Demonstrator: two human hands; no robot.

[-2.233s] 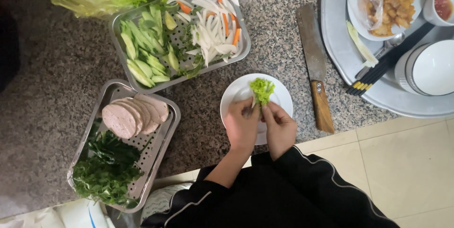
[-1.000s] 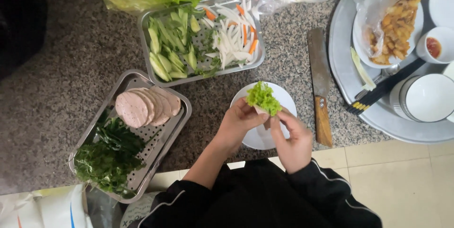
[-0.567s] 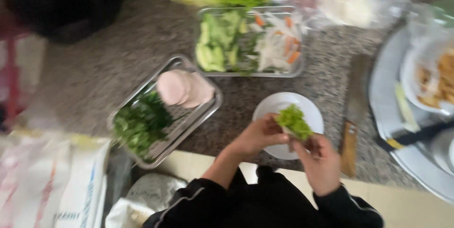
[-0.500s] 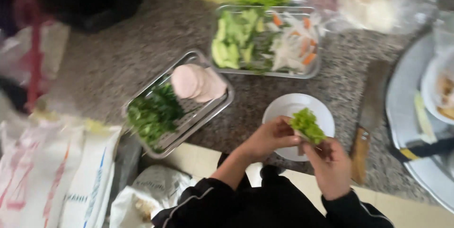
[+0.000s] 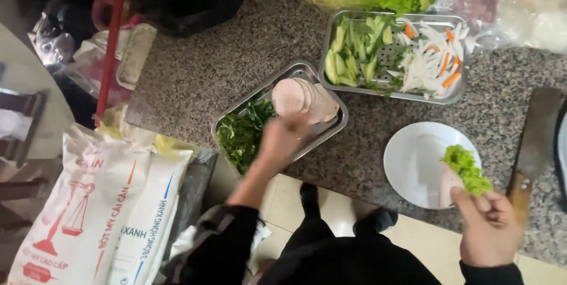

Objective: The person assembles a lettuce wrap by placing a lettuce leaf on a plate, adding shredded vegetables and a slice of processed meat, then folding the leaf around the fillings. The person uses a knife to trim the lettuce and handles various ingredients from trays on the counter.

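Head view blurs the left hand [image 5: 282,138] over the herb tray [image 5: 236,111], grip unreadable; right hand [image 5: 489,226] pinches lettuce [image 5: 466,168].

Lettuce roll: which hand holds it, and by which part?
The right hand holds the lettuce roll by its lower end, over the white plate.

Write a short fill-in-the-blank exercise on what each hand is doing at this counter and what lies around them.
1. The right hand holds a green ____ leaf above the white plate.
2. The left hand reaches into the metal tray that holds dark green herbs and pink sliced ____.
3. The knife with a wooden handle lies to the ____ of the plate.

Missing words: lettuce; meat; right
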